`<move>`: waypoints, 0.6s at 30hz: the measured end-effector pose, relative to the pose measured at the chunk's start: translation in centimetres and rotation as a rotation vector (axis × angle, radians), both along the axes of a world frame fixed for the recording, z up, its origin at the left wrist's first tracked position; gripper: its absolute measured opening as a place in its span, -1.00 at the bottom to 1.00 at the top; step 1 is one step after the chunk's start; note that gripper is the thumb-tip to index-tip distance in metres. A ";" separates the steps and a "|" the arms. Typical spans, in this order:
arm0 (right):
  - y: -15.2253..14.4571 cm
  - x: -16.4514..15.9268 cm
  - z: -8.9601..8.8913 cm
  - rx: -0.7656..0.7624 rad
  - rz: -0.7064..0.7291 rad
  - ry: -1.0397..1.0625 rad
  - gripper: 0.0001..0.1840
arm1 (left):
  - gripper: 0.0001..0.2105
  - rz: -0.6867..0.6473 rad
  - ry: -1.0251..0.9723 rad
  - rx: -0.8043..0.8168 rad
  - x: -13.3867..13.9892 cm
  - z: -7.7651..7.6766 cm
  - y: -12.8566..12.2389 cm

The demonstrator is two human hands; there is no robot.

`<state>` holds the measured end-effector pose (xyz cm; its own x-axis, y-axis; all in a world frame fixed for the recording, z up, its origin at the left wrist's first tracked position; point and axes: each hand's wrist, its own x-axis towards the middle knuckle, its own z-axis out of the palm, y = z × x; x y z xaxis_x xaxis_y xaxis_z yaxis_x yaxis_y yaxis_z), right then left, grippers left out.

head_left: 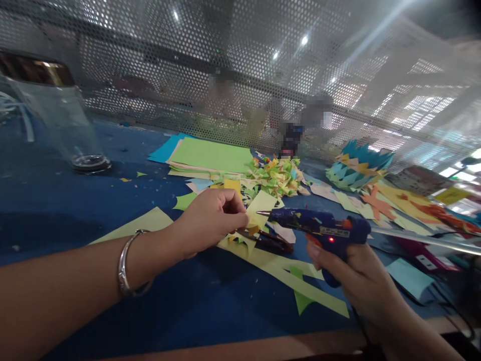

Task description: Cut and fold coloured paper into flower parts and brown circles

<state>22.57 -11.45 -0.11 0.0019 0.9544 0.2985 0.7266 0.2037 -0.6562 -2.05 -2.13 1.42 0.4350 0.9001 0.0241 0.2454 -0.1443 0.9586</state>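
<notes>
My right hand (349,265) is wrapped round the grip of a blue hot glue gun (315,223), its small red light lit and a glue stick (424,240) sticking out behind. The metal nozzle points left at a pale yellow piece of paper (261,206). Pinched between the thumb and finger of my left hand (214,218) is that yellow paper. Beneath it lie yellow paper strips (293,278), a green paper scrap (300,296) and a dark tool (270,240) I cannot make out fully.
Behind my hands are a stack of green paper (212,154) and a heap of paper cuttings (278,175). A glass jar (63,120) stands at left, a zigzag paper crown (356,165) at right. Perforated metal mesh (158,65) closes the back. Cables run at lower right.
</notes>
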 end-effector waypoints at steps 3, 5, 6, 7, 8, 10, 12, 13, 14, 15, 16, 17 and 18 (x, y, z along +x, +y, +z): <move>-0.3 -0.9 0.3 -0.017 -0.023 -0.043 -0.58 | -0.91 -0.005 0.014 0.034 -0.1 -0.3 0.1; -0.5 -1.1 0.4 -0.020 -0.042 -0.087 -0.59 | -0.92 -0.005 0.028 0.050 -0.1 -0.5 0.2; -0.6 -1.1 0.4 -0.019 -0.050 -0.112 -0.60 | -0.92 -0.003 0.035 0.057 -0.1 -0.5 0.2; -0.7 -1.1 0.4 -0.016 -0.054 -0.137 -0.61 | -0.91 0.001 0.039 0.065 -0.1 -0.5 0.3; -0.7 -1.0 0.4 -0.012 -0.054 -0.162 -0.62 | -0.91 0.006 0.043 0.073 -0.1 -0.5 0.3; -0.7 -0.8 0.4 0.001 -0.054 -0.201 -0.63 | -0.91 0.009 0.051 0.088 0.0 -0.5 0.3; -0.6 -0.7 0.5 0.015 -0.051 -0.226 -0.64 | -0.91 0.003 0.052 0.106 0.0 -0.6 0.4; -0.6 -0.7 0.5 0.022 -0.047 -0.237 -0.63 | -0.91 -0.002 0.052 0.116 0.0 -0.6 0.4; -0.6 -0.7 0.5 0.026 -0.041 -0.246 -0.62 | -0.92 -0.008 0.051 0.128 0.0 -0.7 0.4; -0.6 -0.8 0.5 0.025 -0.035 -0.253 -0.61 | -0.92 -0.011 0.050 0.140 -0.1 -0.8 0.5; -0.6 -0.8 0.5 0.021 -0.029 -0.256 -0.59 | -0.92 -0.015 0.050 0.148 -0.1 -0.8 0.5; -0.6 -0.8 0.5 0.016 -0.024 -0.257 -0.58 | -0.92 -0.019 0.053 0.153 -0.1 -0.9 0.5; -0.6 -0.8 0.5 0.013 -0.021 -0.257 -0.57 | -0.93 -0.024 0.058 0.155 -0.2 -0.9 0.6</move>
